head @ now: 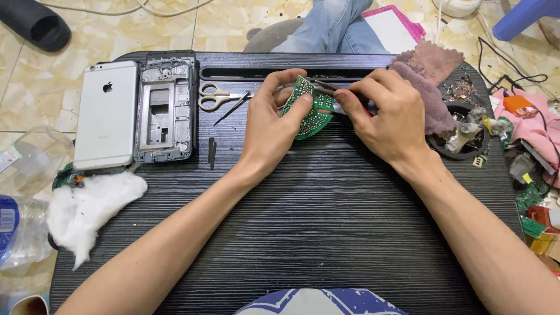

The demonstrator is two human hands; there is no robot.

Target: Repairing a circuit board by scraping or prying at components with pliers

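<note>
Near the tabletop's far edge, the left hand (274,119) pinches a light, stiff, likely fragile green circuit board (312,111) by its rim while the right hand (385,114) grips a thin tool (324,87).

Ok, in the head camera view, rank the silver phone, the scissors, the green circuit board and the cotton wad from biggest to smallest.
1. Silver phone
2. Cotton wad, nearer the camera, so unsure against the phone
3. Green circuit board, partly hidden by both hands
4. Scissors

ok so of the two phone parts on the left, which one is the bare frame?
The dark hollow frame, nearer the scissors; the silver phone back beside it is solid.
</note>
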